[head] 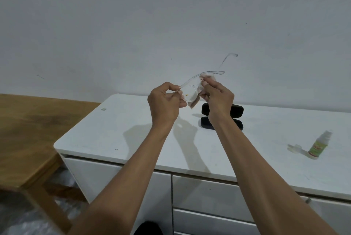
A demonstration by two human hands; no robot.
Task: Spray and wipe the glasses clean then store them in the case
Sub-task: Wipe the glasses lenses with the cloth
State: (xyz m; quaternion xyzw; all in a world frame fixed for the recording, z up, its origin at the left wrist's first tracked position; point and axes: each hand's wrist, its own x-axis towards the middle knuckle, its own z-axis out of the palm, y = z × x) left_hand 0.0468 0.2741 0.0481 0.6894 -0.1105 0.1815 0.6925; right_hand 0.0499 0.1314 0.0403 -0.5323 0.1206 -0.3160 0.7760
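Observation:
Clear-framed glasses [190,93] are held up in front of the wall, above the white cabinet top [117,132]. My left hand [165,102] pinches the frame at its left side. My right hand [216,94] pinches a small beige cloth [195,102] against the right lens. One thin temple arm curves up and to the right of my hands. A black glasses case [235,111] lies open on the cabinet, partly hidden behind my right wrist. The small spray bottle [319,144] with a green label stands at the right, its clear cap [295,148] lying beside it.
The white cabinet has drawers below its front edge. A wooden table [28,130] stands lower at the left. Crinkled plastic sheeting [22,223] lies on the floor under it. A plain white wall rises behind.

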